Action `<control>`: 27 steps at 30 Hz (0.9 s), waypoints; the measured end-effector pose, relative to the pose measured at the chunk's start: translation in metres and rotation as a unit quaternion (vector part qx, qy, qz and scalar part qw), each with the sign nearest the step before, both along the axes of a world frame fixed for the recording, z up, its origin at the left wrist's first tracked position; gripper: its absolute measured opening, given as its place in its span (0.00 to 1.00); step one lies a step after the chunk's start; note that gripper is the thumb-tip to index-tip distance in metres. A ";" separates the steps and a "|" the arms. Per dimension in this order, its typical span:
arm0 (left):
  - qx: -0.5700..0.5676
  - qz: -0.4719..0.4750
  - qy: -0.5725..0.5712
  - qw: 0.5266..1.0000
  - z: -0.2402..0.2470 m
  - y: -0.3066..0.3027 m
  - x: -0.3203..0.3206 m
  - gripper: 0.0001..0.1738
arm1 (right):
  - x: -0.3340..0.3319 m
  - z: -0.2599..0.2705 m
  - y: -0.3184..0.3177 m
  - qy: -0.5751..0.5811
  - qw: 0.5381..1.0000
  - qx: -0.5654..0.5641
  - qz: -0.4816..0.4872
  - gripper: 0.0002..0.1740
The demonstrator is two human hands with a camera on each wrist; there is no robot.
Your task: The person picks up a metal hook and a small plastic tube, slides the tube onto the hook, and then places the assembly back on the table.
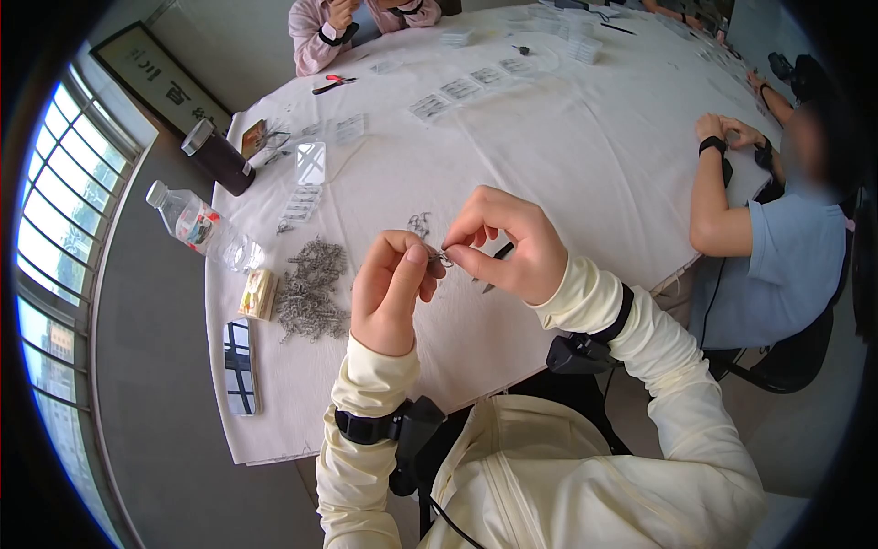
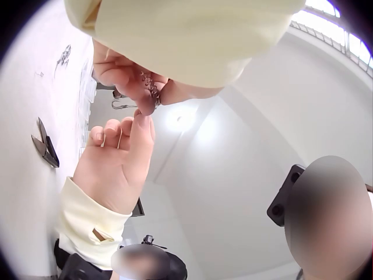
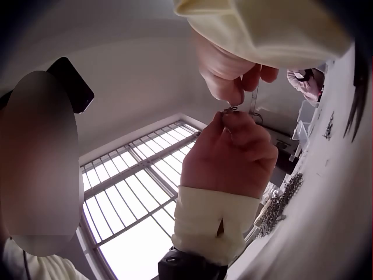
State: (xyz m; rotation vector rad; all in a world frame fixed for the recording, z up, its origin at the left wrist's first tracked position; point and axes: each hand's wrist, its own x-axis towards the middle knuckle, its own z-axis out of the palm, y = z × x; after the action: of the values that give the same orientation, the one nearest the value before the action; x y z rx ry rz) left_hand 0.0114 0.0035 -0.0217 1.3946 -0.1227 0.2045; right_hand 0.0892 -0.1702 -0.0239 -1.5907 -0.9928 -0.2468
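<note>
My left hand pinches a small silver metal chain piece between thumb and index finger, with a thin hook-like wire beside it. Thumb and index finger of my right hand meet at the same piece, fingertips almost against the left ones. Above the cloth, the two hands face each other. Most of the piece is hidden by fingers. Black-handled snips lie on the cloth below the right hand. Just behind the hands is a small cluster of metal pieces.
On the white-covered table, left, are a pile of metal chains, a tissue pack, a phone, a bottle and a dark flask. Plastic trays and red pliers lie farther back. People sit around it.
</note>
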 end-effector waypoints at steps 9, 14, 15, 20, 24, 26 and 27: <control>-0.164 -0.085 0.067 0.981 -0.002 0.006 0.002 0.08 | 0.000 -0.005 0.002 -0.148 0.988 0.012 -0.037 0.10; -0.193 -0.090 0.075 0.974 -0.002 0.007 0.001 0.08 | -0.001 -0.004 0.002 -0.174 0.984 -0.008 -0.042 0.12; -0.193 -0.090 0.075 0.974 -0.002 0.007 0.001 0.08 | -0.001 -0.004 0.002 -0.175 0.984 -0.008 -0.042 0.12; -0.194 -0.091 0.080 0.974 -0.002 0.008 0.001 0.08 | 0.003 -0.006 0.002 -0.171 0.985 -0.005 -0.025 0.11; -0.193 -0.087 0.081 0.974 -0.003 0.007 0.001 0.08 | 0.002 -0.004 0.001 -0.166 0.986 -0.006 -0.025 0.10; -0.188 -0.086 0.083 0.975 -0.002 0.006 0.000 0.08 | 0.000 -0.003 0.001 -0.143 0.989 0.000 -0.029 0.08; -0.188 -0.086 0.083 0.975 -0.002 0.007 0.000 0.08 | 0.000 -0.003 0.001 -0.143 0.989 0.000 -0.030 0.08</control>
State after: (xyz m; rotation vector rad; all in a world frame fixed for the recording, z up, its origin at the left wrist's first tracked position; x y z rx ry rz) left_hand 0.0117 0.0102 -0.0235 1.0116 -0.0612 -0.0341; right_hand 0.0893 -0.1689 -0.0264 -1.6147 -1.1647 -0.5283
